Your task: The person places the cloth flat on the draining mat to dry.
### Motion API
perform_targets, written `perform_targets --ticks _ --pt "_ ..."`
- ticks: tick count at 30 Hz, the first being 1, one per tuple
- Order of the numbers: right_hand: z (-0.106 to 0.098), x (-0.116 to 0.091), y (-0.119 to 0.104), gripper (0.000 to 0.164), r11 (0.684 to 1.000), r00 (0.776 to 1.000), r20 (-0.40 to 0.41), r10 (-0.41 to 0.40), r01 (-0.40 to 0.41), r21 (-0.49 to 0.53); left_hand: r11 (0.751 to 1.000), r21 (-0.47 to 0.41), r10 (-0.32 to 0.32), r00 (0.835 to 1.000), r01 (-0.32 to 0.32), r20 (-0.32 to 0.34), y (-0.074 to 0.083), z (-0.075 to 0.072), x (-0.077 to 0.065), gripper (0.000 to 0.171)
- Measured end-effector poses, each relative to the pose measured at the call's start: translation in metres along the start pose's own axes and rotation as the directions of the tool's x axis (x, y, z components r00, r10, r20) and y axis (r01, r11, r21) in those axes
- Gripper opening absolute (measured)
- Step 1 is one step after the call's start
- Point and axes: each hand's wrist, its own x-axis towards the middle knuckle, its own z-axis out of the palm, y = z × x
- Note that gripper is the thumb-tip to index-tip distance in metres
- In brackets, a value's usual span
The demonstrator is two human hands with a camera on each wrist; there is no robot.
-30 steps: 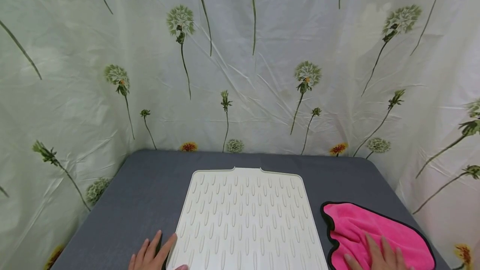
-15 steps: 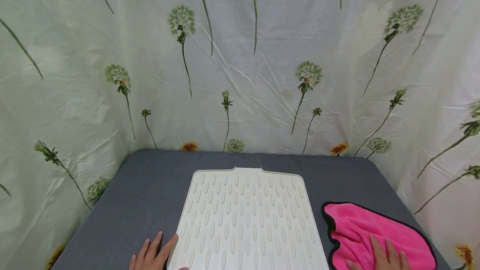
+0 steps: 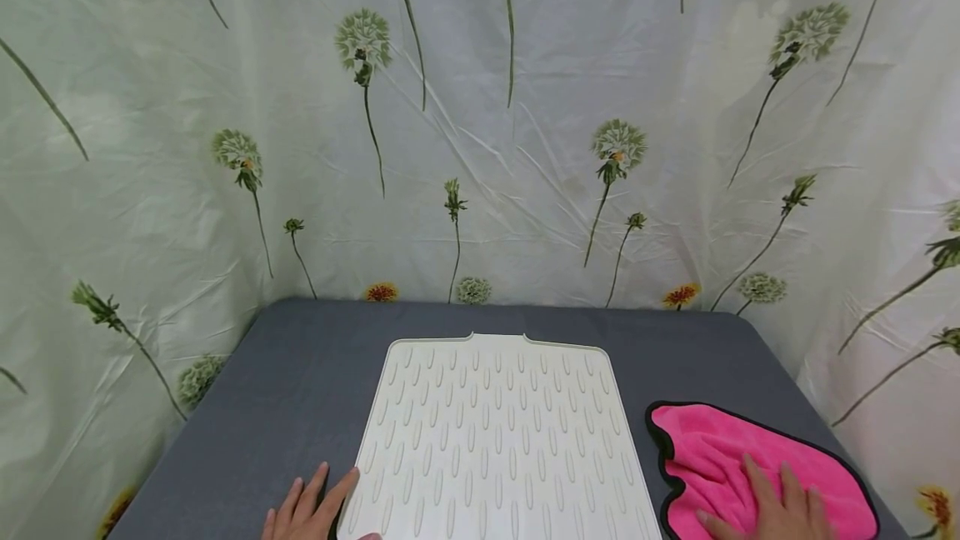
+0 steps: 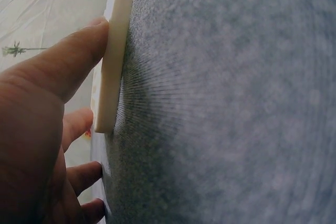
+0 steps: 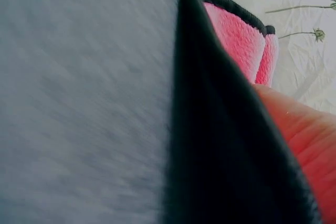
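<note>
A white draining board [image 3: 491,432] with rows of raised oblong ribs lies flat on the table, its near end cut off by the frame. My left hand [image 3: 309,508] rests at its near left edge, fingers spread, the index finger touching the rim. In the left wrist view, the thumb of that hand [image 4: 39,103] lies on the rim of the board [image 4: 114,72] while other fingers touch the table. A crumpled pink cloth [image 3: 720,432] with black edging lies right of the board. My right hand [image 3: 783,511] rests on it, fingers spread; in the right wrist view, the cloth [image 5: 236,38] hides most of that hand.
Dark grey fabric covers the table [image 3: 285,390], which shows on both sides of the board and behind it. A pale curtain [image 3: 525,215] printed with dandelions hangs around the table's back and sides.
My right hand has shifted slightly on the pink cloth, to the right and then a little forward. The left hand stays at the board's edge; the head view has shifted slightly.
</note>
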Motion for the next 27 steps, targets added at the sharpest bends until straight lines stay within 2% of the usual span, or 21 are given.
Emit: perform_targets --ticks 6,13,20,27 --pt "-0.007 0.012 0.004 0.121 0.999 0.997 0.083 0.002 -0.006 0.05 1.0 0.004 0.016 0.999 -0.016 -0.036 -0.001 0.003 0.0 0.089" --pt "-0.014 0.022 0.008 0.108 0.995 0.97 0.227 -0.09 0.097 -0.019 1.0 0.005 0.007 0.999 -0.007 -0.037 -0.002 0.003 0.0 0.089" --pt "-0.017 0.027 0.009 0.103 0.982 0.953 0.24 -0.184 0.188 0.004 1.0 0.004 0.006 0.999 -0.005 -0.044 -0.002 0.003 0.0 0.09" --pt "-0.022 0.024 0.007 0.096 0.987 0.939 0.308 -0.156 0.158 0.018 1.0 -0.005 0.006 0.998 -0.007 -0.057 -0.002 0.005 0.0 0.088"
